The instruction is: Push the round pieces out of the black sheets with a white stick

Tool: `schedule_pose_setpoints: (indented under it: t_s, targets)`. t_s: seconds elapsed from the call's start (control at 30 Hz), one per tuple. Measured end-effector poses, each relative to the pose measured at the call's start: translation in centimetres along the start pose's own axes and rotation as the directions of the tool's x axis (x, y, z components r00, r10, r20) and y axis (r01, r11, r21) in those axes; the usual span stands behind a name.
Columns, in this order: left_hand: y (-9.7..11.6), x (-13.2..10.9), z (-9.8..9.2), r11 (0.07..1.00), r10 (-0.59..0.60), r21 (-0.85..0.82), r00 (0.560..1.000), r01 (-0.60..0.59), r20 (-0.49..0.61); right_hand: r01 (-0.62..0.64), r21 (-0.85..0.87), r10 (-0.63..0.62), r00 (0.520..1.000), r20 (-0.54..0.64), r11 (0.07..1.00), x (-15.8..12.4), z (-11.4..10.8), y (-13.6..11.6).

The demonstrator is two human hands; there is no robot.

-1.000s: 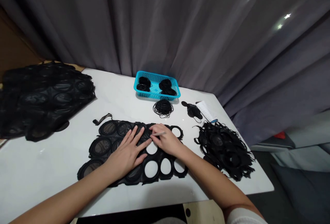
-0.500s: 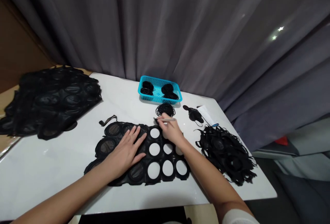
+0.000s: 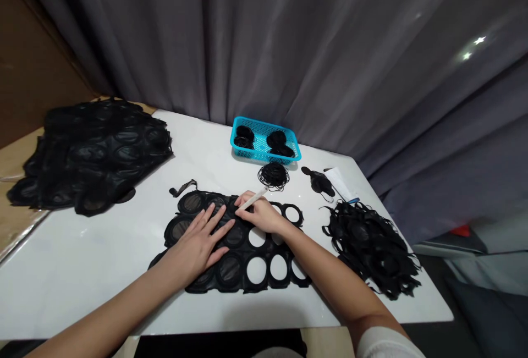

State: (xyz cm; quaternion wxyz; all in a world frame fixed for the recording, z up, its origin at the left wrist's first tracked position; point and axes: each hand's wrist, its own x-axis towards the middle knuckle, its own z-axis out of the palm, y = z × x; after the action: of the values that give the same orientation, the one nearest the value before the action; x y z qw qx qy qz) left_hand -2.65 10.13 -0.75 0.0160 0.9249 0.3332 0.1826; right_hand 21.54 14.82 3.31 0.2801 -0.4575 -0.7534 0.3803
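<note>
A black sheet with rows of ring shapes (image 3: 231, 270) lies flat before me. Several rings on its right side are open holes with the white table showing through; those on the left are filled with dark, sheer material. My left hand (image 3: 202, 242) presses on the sheet's left-middle part, fingers spread. In my right hand (image 3: 259, 212) is a slim white pen-like tool (image 3: 254, 197), slanting down to a ring in the sheet's top row. My fingers hide its tip. Just beyond the sheet sits a coil of thin black loops (image 3: 274, 175).
A blue basket (image 3: 264, 157) with black round pieces stands by the curtain. Stacked black sheets (image 3: 94, 154) lie at left, and a heap of black ring scraps (image 3: 371, 248) at right. Near it are a small black piece (image 3: 322, 183) and a white packet (image 3: 340, 185).
My right hand has moved left and nearer, from the sheet's far edge onto a filled ring, with the tool now slanting. The left hand stays on the sheet. The view has shifted slightly.
</note>
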Motion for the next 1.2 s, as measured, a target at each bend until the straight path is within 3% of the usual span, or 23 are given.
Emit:
schedule_pose_setpoints:
  t_s: [0.2,0.4,0.5,0.6,0.67,0.73,0.83,0.93,1.2]
  targets:
    - [0.1,-0.1,0.2,0.999,-0.018,-0.031,1.000,0.017,-0.022,0.021,-0.080,-0.020,1.000,0.015,0.997,-0.3,0.5,-0.5]
    - [0.1,-0.2,0.1,1.000,-0.007,-0.013,1.000,0.007,-0.022,0.118,-0.431,-0.145,0.989,-0.030,0.894,-1.2,2.9,-0.6]
    - [0.1,0.0,-0.1,1.000,-0.011,0.019,1.000,0.011,-0.009,-0.021,-0.437,-0.091,0.968,-0.234,0.899,-0.5,0.6,0.5]
    - [0.1,0.3,-0.4,0.999,-0.010,0.033,1.000,0.009,0.008,-0.158,-0.324,-0.023,0.870,-0.493,0.933,-0.2,-2.8,1.1]
    - [0.2,0.2,-0.8,1.000,-0.011,0.025,1.000,0.011,0.005,-0.154,-0.248,0.000,0.849,-0.528,0.956,-0.7,-3.8,0.7]
    - [0.5,-0.3,-1.3,1.000,-0.007,0.006,1.000,0.007,-0.002,-0.096,-0.188,0.002,0.895,-0.445,0.977,-1.8,-3.2,-0.4]
    - [1.3,-1.6,-1.7,0.999,0.038,-0.030,0.999,-0.037,0.031,0.009,-0.115,-0.033,0.978,-0.207,0.993,-3.6,-0.4,-2.4]
    - [2.1,-3.0,-1.7,0.998,0.054,-0.028,0.996,-0.053,0.073,0.051,-0.051,-0.052,0.998,-0.026,0.997,-4.8,1.8,-3.6]
    - [2.2,-3.7,-1.5,0.997,0.077,-0.030,0.996,-0.076,0.043,0.003,0.045,-0.005,0.998,0.055,0.999,-5.1,2.4,-3.5]
